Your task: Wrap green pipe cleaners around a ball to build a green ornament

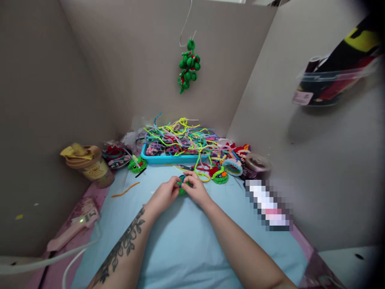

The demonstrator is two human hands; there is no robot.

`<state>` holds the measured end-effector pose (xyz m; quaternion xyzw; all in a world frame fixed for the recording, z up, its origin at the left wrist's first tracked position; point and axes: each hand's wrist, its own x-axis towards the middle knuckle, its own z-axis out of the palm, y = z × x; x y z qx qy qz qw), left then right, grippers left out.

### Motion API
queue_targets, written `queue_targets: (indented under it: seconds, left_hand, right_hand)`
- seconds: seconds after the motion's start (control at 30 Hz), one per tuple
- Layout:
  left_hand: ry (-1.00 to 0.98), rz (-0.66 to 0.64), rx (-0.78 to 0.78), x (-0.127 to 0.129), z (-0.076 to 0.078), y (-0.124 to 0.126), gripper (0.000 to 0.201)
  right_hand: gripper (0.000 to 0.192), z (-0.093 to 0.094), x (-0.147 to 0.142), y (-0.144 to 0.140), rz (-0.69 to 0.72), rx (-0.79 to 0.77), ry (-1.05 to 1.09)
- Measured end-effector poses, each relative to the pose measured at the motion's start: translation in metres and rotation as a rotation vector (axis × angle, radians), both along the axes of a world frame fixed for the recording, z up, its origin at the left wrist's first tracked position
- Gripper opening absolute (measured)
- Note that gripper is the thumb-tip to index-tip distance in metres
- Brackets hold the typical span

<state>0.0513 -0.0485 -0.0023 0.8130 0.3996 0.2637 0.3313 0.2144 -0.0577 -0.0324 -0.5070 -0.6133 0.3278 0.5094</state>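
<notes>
A small green fuzzy craft piece (182,189) with a blue strand on its top is held between my two hands over the light blue cloth (180,241). My left hand (168,192) pinches its left side, and the fingers of my right hand (195,186) are closed on its right side. The fingers hide much of the piece. Just behind my hands are scissors (188,167) and a yellow fuzzy loop (205,176). To the right of them sits a green and red fuzzy figure (219,176); a green one with eyes (137,164) lies farther left.
A blue tray (171,159) heaped with colourful fuzzy strands stands at the back. On the left are a lidded cup (96,166), an orange strand (125,190) and a pink power strip (75,230). A jar (257,165) and a pixelated device (267,205) are right. Green crafts (189,66) hang behind.
</notes>
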Motion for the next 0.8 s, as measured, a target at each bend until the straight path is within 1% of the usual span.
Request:
queue_targets:
  seconds: [0.1,0.2,0.27,0.4,0.5,0.57,0.67,0.8]
  left_hand:
    - [-0.001,0.062,0.009,0.002,-0.001,-0.001,0.020]
    - [-0.105,0.119,-0.023,0.005,-0.005,0.000,0.016]
    - [-0.224,0.114,-0.097,0.007,-0.009,0.003,0.014]
    - [-0.458,0.109,-0.334,0.008,-0.019,0.008,0.018]
    - [-0.558,0.139,-0.424,0.009,-0.024,0.011,0.023]
    - [-0.563,0.136,-0.427,0.009,-0.024,0.012,0.026]
    - [-0.507,0.101,-0.386,0.007,-0.018,0.012,0.027]
    - [-0.310,0.078,-0.241,0.003,-0.009,0.007,0.023]
  right_hand:
    - [0.004,0.000,0.000,0.000,0.002,0.008,-0.018]
    - [0.004,-0.001,0.001,0.000,-0.002,0.014,-0.028]
    - [0.004,-0.003,0.002,0.001,-0.002,0.009,-0.018]
    - [0.006,-0.006,0.003,0.002,0.023,0.006,0.025]
    - [0.006,-0.007,0.002,0.002,0.052,0.006,0.013]
    - [0.006,-0.007,0.002,0.001,0.067,0.002,-0.009]
    - [0.006,-0.009,0.001,0.001,0.048,-0.003,-0.009]
    - [0.005,-0.010,0.000,0.002,0.018,-0.009,-0.003]
